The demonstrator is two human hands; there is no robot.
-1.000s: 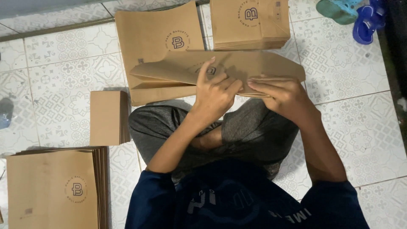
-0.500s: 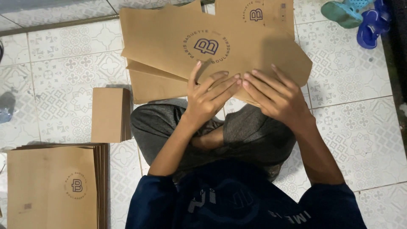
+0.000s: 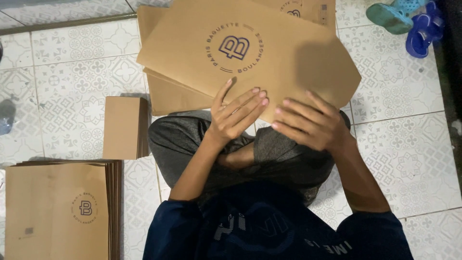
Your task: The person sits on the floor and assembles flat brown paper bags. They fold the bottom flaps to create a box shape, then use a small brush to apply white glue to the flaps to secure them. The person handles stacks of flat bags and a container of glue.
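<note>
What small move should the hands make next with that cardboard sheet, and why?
Probably slide both hands outward to press it flat. The left hand and right hand rest, fingers spread, on the near edge of the printed cardboard sheet, which lies skewed over the flat cardboard pile.

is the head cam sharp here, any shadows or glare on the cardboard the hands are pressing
Head view: mostly sharp, the round dark-blue emblem on the flat brown cardboard sheet is crisp; a soft shadow darkens that sheet's right part above the right hand; the left hand is evenly lit; no glare on the cardboard; the right edge of the frame beyond the patterned white floor tiles falls dark.
</note>
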